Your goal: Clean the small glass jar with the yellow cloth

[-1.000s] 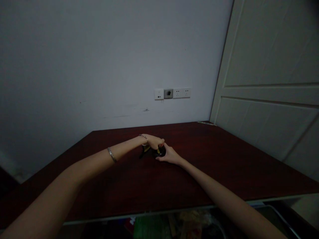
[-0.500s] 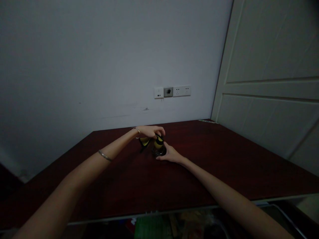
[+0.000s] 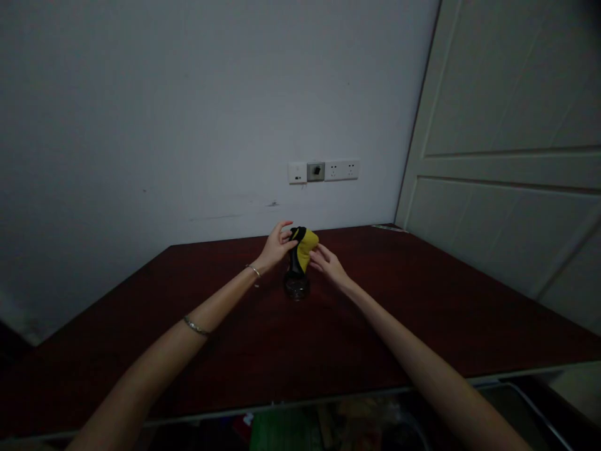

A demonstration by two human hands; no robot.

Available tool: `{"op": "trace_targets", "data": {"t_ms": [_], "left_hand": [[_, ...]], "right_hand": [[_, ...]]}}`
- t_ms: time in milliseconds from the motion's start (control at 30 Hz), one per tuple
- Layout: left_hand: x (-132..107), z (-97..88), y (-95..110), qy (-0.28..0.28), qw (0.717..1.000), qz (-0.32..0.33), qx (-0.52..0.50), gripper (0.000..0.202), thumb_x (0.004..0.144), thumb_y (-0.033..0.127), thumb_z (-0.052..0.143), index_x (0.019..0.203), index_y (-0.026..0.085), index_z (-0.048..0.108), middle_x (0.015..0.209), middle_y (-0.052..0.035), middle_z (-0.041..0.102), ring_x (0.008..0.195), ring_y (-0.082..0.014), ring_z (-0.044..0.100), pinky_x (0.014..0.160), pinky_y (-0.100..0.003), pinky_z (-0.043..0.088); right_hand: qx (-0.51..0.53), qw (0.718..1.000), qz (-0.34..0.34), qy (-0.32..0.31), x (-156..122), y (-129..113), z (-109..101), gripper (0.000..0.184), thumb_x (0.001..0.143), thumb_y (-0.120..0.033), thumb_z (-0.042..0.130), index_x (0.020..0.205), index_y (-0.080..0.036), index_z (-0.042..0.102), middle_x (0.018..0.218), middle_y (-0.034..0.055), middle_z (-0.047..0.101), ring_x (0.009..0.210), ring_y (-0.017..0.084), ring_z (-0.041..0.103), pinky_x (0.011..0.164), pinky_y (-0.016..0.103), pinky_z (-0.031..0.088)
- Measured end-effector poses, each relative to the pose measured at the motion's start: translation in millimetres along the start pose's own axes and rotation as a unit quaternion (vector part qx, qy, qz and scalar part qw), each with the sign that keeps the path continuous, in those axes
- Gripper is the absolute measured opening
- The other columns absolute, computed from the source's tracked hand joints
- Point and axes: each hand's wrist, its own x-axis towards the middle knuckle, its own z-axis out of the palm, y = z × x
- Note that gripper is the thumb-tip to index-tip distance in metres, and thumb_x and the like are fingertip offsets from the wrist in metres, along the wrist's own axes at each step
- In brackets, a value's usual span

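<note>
A yellow cloth with black edging [image 3: 307, 245] is held up above the table, its lower end hanging at the mouth of a small clear glass [image 3: 297, 289]. My left hand [image 3: 276, 248] pinches the cloth's upper left part between thumb and fingers. On the cloth's right side, my right hand [image 3: 329, 265] has its fingertips closed on the yellow edge. The glass stands upright on the dark red wooden table [image 3: 244, 326], with neither hand on it. Whether the cloth touches the rim I cannot tell.
A white wall [image 3: 211, 113] with a row of sockets and switches [image 3: 342, 170] rises behind the table. A pale panelled door [image 3: 507, 131] stands at the right. Below the table's front edge lie a green item [image 3: 284, 431] and dim clutter.
My left hand has lifted the cloth up from the glass and spread it upright. My right hand has left the glass and moved up to the cloth's right edge.
</note>
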Motion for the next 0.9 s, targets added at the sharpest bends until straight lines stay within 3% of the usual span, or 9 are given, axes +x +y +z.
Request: {"op": "trace_targets", "data": {"t_ms": [100, 233, 367, 433, 533, 667, 767, 900], "left_hand": [[-7, 11.2, -4, 0.008, 1.000, 0.016, 0.019, 0.056, 0.070, 0.013, 0.059, 0.120, 0.016, 0.034, 0.092, -0.0050, 0.058, 0.090, -0.0174, 0.059, 0.085, -0.035, 0.045], [-14, 17.2, -10, -0.018, 0.998, 0.039, 0.051, 0.058, 0.073, 0.018, 0.060, 0.123, 0.017, 0.031, 0.106, -0.0096, 0.056, 0.102, -0.0189, 0.054, 0.092, -0.037, 0.041], [-29, 4.6, -26, -0.039, 0.992, -0.006, 0.118, 0.077, 0.069, 0.029, 0.067, 0.131, 0.017, 0.023, 0.129, -0.0186, 0.042, 0.119, -0.0232, 0.043, 0.100, -0.041, 0.033], [-40, -6.2, -36, -0.068, 0.985, -0.046, 0.150, 0.090, 0.064, 0.032, 0.071, 0.135, 0.019, 0.018, 0.136, -0.0205, 0.033, 0.125, -0.0265, 0.035, 0.103, -0.045, 0.029], [-55, -20.6, -52, -0.122, 0.972, -0.110, 0.167, 0.103, 0.059, 0.035, 0.075, 0.139, 0.020, 0.011, 0.140, -0.0213, 0.027, 0.130, -0.0287, 0.028, 0.106, -0.048, 0.023], [-65, -26.4, -67, -0.167, 0.965, -0.143, 0.146, 0.113, 0.055, 0.035, 0.077, 0.140, 0.019, 0.004, 0.140, -0.0198, 0.028, 0.130, -0.0272, 0.029, 0.107, -0.045, 0.020], [-67, -21.8, -69, -0.184, 0.967, -0.123, 0.126, 0.117, 0.053, 0.034, 0.078, 0.140, 0.019, 0.000, 0.140, -0.0186, 0.030, 0.130, -0.0260, 0.029, 0.108, -0.044, 0.018], [-69, -15.0, -64, -0.172, 0.973, -0.101, 0.115, 0.114, 0.054, 0.034, 0.077, 0.139, 0.019, 0.004, 0.138, -0.0173, 0.033, 0.128, -0.0255, 0.032, 0.108, -0.044, 0.020]], "right_hand": [[-0.010, 0.995, -0.020, 0.101, 2, 3, 2, 0.050, 0.070, -0.049, 0.058, 0.104, -0.014, 0.052, 0.111, 0.0112, 0.060, 0.103, 0.023, 0.057, 0.090, 0.036, 0.045], [-0.011, 0.987, -0.030, 0.160, 3, 3, -5, 0.048, 0.062, -0.050, 0.064, 0.093, -0.014, 0.054, 0.101, 0.0105, 0.063, 0.094, 0.023, 0.060, 0.084, 0.035, 0.047], [-0.044, 0.974, -0.017, 0.220, 8, -2, -27, 0.050, 0.062, -0.053, 0.062, 0.094, -0.016, 0.052, 0.097, 0.0086, 0.063, 0.086, 0.021, 0.060, 0.076, 0.033, 0.049], [-0.076, 0.972, -0.025, 0.221, 12, -3, -39, 0.051, 0.063, -0.055, 0.060, 0.095, -0.017, 0.051, 0.096, 0.0077, 0.063, 0.085, 0.020, 0.060, 0.075, 0.032, 0.049], [-0.137, 0.978, -0.023, 0.157, 18, -1, -48, 0.050, 0.064, -0.055, 0.060, 0.095, -0.016, 0.054, 0.093, 0.0066, 0.063, 0.082, 0.019, 0.060, 0.072, 0.030, 0.048], [-0.238, 0.971, -0.008, -0.023, 22, -1, -44, 0.043, 0.071, -0.050, 0.057, 0.096, -0.015, 0.058, 0.089, 0.0047, 0.064, 0.079, 0.018, 0.060, 0.071, 0.030, 0.047], [-0.325, 0.930, -0.027, -0.169, 26, -7, -33, 0.037, 0.073, -0.045, 0.058, 0.094, -0.015, 0.062, 0.090, 0.0039, 0.065, 0.083, 0.018, 0.059, 0.075, 0.029, 0.045], [-0.393, 0.873, -0.051, -0.284, 35, -18, -17, 0.036, 0.072, -0.043, 0.061, 0.097, -0.018, 0.063, 0.091, 0.0024, 0.066, 0.085, 0.018, 0.060, 0.076, 0.027, 0.043]]}}
